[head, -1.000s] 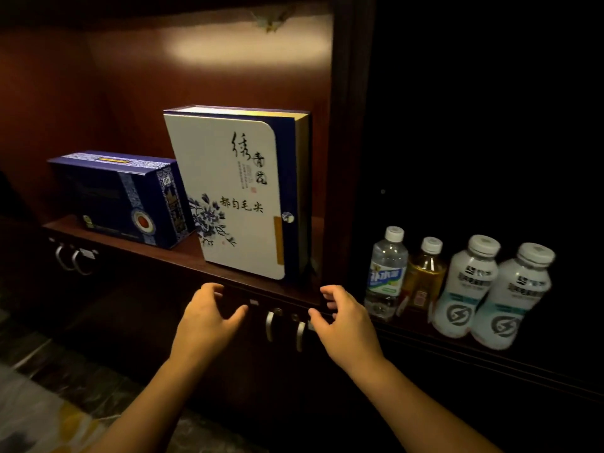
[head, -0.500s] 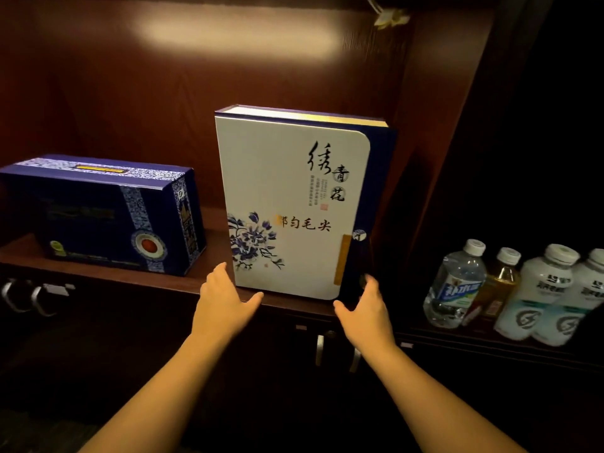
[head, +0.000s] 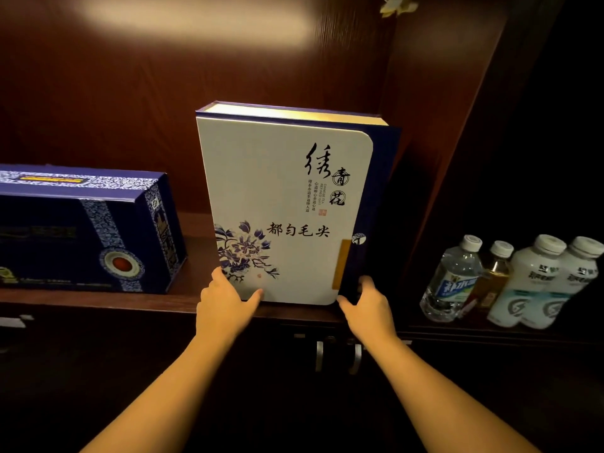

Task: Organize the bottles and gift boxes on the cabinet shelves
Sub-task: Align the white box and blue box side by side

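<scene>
1. Dark wooden shelf [head: 183, 302] carries two gift boxes: the white box [head: 281, 204] upright at its front edge, the blue box [head: 81, 230] lying well left, bare room between.
2. Left hand [head: 225, 305] and right hand [head: 369, 305] clasp the white box's bottom corners.
3. Four bottles [head: 510, 282] stand right, past the divider [head: 457, 125].

A dark reddish-brown wooden cabinet [head: 137, 93] fills the view, its back panel catching a soft patch of warm light [head: 196, 14] near the top. A vertical wooden divider [head: 434, 132] separates the lit compartment from a much darker one on the right. Below the shelf edge [head: 98, 304], two metal door handles [head: 338, 356] hang side by side.
</scene>
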